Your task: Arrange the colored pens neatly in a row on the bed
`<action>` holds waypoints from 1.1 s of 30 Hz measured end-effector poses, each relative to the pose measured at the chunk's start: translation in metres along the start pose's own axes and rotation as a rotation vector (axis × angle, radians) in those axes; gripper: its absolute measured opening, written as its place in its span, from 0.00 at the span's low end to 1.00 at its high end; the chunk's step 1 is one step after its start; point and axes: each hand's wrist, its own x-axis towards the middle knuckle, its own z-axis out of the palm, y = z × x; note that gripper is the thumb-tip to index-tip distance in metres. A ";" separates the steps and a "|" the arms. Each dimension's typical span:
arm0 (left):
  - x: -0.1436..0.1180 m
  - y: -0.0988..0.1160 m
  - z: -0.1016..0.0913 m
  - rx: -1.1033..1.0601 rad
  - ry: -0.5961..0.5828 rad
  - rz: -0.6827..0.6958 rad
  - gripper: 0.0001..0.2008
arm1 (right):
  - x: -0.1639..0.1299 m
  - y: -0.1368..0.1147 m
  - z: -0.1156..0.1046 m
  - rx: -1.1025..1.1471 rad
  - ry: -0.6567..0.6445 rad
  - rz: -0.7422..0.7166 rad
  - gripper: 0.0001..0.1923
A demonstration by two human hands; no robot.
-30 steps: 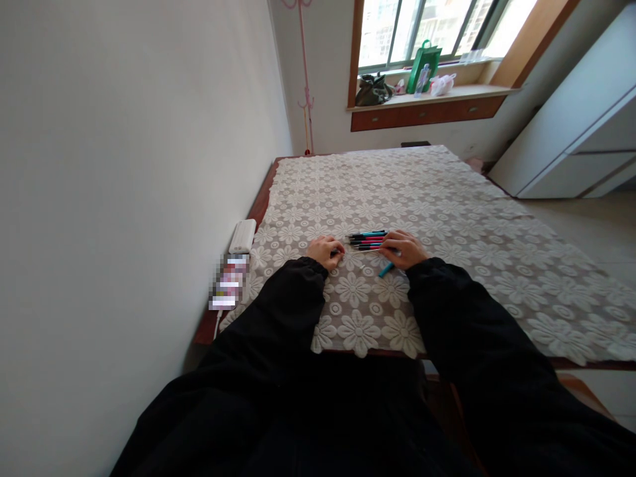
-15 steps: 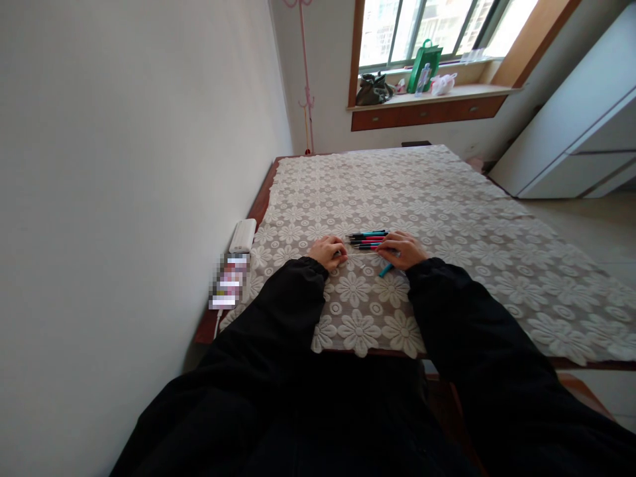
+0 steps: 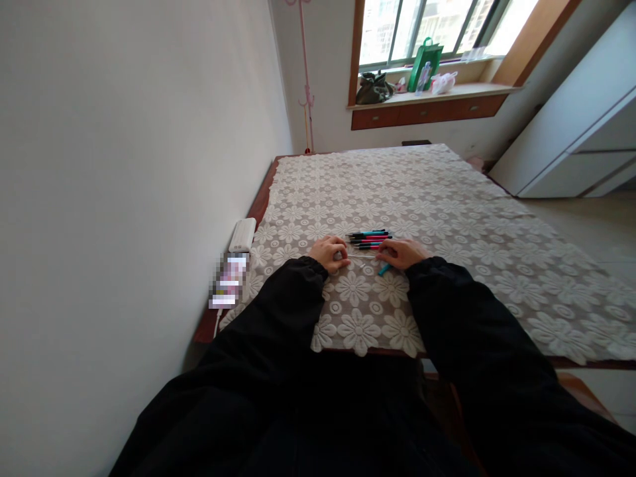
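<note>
A thin whitish stick [image 3: 362,257], too fine to name more exactly, spans the gap between my hands just above the tablecloth. My left hand [image 3: 330,253] is closed, thumb and curled fingers at the stick's left end. At its right end, my right hand [image 3: 403,253] pinches with thumb and fingertips. Several pens [image 3: 368,239], black with teal and pink barrels, lie side by side just beyond the hands. A short teal piece [image 3: 384,269] rests under the right fingers, partly covered. Near it lies a tiny white bit [image 3: 362,265].
A flower-patterned lace cloth [image 3: 358,328] covers the table. Along the left edge by the wall lie a white power bank [image 3: 243,235] and a phone [image 3: 229,281] with a cable. Bags and a bottle [image 3: 423,77] stand on the windowsill beyond.
My right fingers have curled in and drawn back slightly, uncovering more of the pens' right ends. My left hand has shifted a little to the right. The pens stay put.
</note>
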 end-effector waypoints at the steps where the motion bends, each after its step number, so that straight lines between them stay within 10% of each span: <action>1: 0.000 -0.001 0.001 -0.002 0.004 0.008 0.07 | -0.001 -0.001 -0.003 -0.013 -0.002 0.030 0.20; 18: 0.000 -0.005 0.004 -0.028 0.001 0.065 0.07 | -0.005 0.006 -0.012 0.145 -0.254 0.224 0.14; 33: 0.001 -0.008 0.007 -0.041 0.019 0.080 0.06 | -0.004 0.008 -0.007 0.146 -0.207 0.154 0.16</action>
